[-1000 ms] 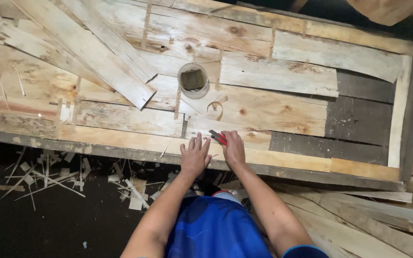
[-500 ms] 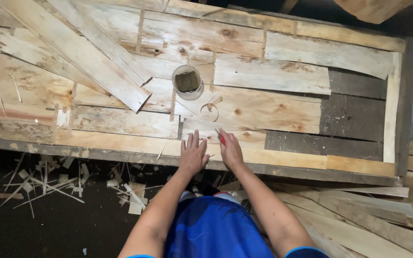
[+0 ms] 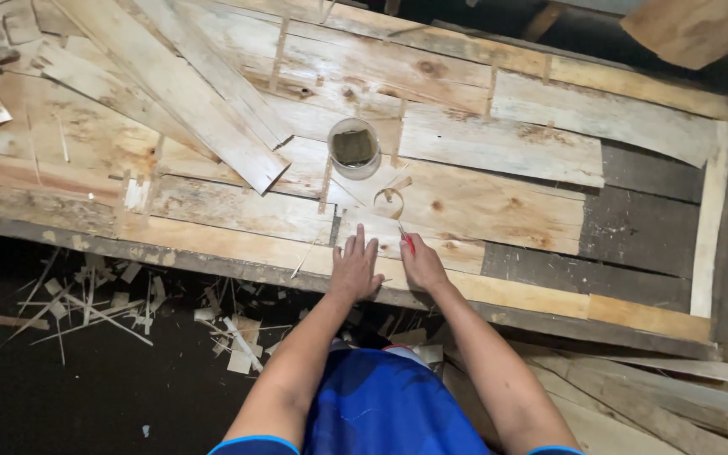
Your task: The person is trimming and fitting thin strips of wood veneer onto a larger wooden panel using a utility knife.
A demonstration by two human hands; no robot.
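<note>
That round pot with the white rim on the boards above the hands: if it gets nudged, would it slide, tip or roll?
The round pot stands upright and looks squat, so it would probably slide rather than tip. The wooden boards look rough and uneven, so it might catch at a seam. Knocked onto its side, it would likely roll.

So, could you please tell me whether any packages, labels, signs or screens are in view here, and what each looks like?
No labels, signs or screens show.
Round container: the nearest thing to a package; it stands open-topped on the wooden boards beyond both hands, pale rim, dark inside.
Left hand: flat on the near plank, holding nothing.
Right hand: beside it, fingers around a small red tool.
</note>
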